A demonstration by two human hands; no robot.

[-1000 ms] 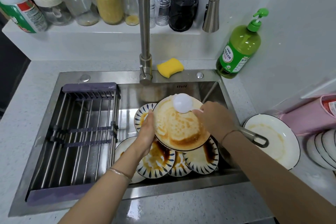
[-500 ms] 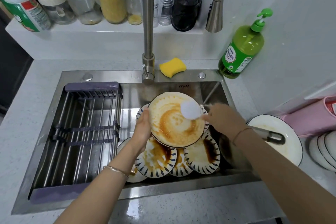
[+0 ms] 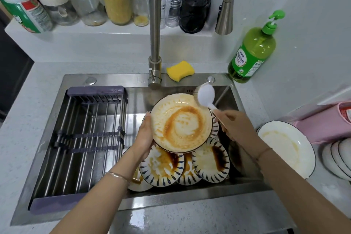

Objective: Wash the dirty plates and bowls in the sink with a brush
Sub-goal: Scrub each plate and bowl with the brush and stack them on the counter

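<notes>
My left hand (image 3: pixel 145 135) grips the left rim of a white plate (image 3: pixel 180 123) smeared with brown sauce, holding it tilted over the sink (image 3: pixel 95 80). My right hand (image 3: pixel 235 125) holds the handle of a white dish brush (image 3: pixel 206 95), whose round head sits at the plate's upper right rim. Beneath the plate lie several dirty blue-striped bowls (image 3: pixel 210 161), stained with dark sauce.
A purple-framed drying rack (image 3: pixel 81 138) fills the sink's left half. The tap (image 3: pixel 155 43) rises behind, a yellow sponge (image 3: pixel 180 70) beside it. A green soap bottle (image 3: pixel 252 51) stands right. A stained white plate (image 3: pixel 286 148) and stacked dishes (image 3: pixel 340 157) rest on the right counter.
The brush has moved from the plate's middle up to its upper right rim. The sauce on the plate is smeared into a ring.
</notes>
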